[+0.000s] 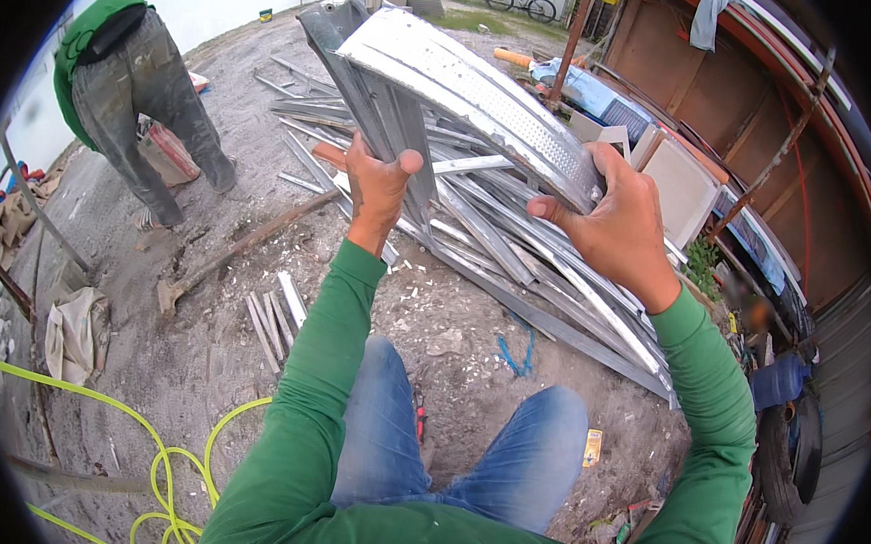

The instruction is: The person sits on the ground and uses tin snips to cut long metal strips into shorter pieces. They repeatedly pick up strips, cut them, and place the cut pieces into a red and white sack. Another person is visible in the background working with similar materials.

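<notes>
A bundle of silvery metal channels is raised in front of me. Its upper piece is a long perforated metal strip (466, 72), tilted down to the right. My right hand (623, 218) grips the near right end of that strip, thumb under the edge and fingers over it. A greyer metal channel (389, 122) slopes down from the far end of the strip. Right by this channel is my left hand (378, 195), thumb and fingers apart; whether it bears any weight cannot be made out. Beneath lies a heap of loose metal channels (496, 241).
A person (135, 89) in green bends over a sack (169, 152) at the far left. A long-handled hoe-like tool (245, 247) lies on the ground. A yellow-green hose (165, 455) loops at lower left. Boards (674, 191) lean along the right wall. Blue cord (517, 355) lies before my knees.
</notes>
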Available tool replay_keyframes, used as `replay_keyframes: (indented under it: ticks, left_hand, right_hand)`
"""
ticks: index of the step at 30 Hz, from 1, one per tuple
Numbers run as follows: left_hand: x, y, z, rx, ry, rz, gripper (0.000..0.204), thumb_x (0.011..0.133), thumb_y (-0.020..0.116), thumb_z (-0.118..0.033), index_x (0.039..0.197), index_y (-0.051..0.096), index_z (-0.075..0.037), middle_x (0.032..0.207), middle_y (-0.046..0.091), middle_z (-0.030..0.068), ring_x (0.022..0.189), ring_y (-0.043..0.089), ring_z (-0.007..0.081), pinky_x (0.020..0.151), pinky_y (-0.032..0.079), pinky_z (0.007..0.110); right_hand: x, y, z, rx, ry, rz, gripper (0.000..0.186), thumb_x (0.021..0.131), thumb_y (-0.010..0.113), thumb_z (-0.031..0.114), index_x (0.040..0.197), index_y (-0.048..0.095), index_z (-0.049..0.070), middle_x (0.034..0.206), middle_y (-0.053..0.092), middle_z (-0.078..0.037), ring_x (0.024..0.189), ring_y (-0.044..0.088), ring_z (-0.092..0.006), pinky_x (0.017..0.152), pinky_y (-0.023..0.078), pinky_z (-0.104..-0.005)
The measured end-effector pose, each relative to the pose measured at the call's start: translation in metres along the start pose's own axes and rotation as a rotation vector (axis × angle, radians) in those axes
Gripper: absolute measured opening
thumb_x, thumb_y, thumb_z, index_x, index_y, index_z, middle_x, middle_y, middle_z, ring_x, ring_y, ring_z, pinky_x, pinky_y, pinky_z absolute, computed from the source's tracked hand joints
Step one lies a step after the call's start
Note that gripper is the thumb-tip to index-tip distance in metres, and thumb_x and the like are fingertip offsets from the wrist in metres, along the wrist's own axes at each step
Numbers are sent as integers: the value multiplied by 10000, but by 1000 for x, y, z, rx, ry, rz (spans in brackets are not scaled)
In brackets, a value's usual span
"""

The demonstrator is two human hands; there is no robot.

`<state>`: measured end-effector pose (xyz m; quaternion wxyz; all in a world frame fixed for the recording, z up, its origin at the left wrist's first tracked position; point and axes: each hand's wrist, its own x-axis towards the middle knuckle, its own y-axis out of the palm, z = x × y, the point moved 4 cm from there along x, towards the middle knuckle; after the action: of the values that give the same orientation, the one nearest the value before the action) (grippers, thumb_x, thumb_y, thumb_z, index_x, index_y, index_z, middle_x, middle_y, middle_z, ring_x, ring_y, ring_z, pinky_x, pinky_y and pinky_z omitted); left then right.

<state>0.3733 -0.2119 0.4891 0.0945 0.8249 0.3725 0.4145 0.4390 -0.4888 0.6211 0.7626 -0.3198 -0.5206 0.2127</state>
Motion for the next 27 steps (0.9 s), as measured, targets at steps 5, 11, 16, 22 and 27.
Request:
replay_keyframes:
  ticks: [5, 11, 16, 22, 27]
  left_hand:
    - [-5, 57, 6, -380, -49, 58, 1055, 586, 935, -648, 1293, 542, 29, 1153, 664, 50, 1077, 625, 141, 945, 512, 295]
    - [-32, 80, 22, -482, -154, -4, 1082, 598, 869, -721, 1297, 546, 40, 1136, 669, 53, 1062, 655, 155, 953, 531, 327]
    - [-64, 60, 14, -402, -280, 179, 1107, 637, 744, -816, 1350, 566, 12, 1122, 702, 72, 1066, 698, 206, 986, 583, 376]
    - [-86, 24, 17, -117, -349, 326, 1119, 578, 922, -712, 1348, 571, 19, 1167, 710, 143, 1087, 719, 298, 959, 586, 424]
    - [-108, 31, 3, -474, -307, 296, 1079, 548, 1007, -499, 1362, 526, 20, 1079, 694, 129, 1017, 733, 277, 871, 608, 393]
  right_hand:
    - [-2, -5, 3, -14, -75, -160, 782, 689, 930, 507, 1256, 666, 37, 899, 763, -153, 781, 753, -322, 707, 570, -402]
    - [-6, 2, -5, -119, -67, -234, 797, 684, 923, 541, 1272, 677, 64, 892, 767, -136, 750, 750, -304, 694, 569, -400]
    - [4, 10, -26, -111, 14, -65, 778, 710, 913, 560, 1226, 683, 26, 802, 736, -136, 715, 723, -275, 687, 550, -407]
    - [13, -19, -12, -107, -25, 390, 842, 686, 917, 610, 1173, 648, -22, 899, 719, -175, 777, 702, -263, 709, 538, -395]
    - [-21, -31, 1, 97, -397, 538, 975, 720, 925, 387, 1472, 461, -25, 1280, 651, -218, 1118, 679, -344, 972, 519, -417]
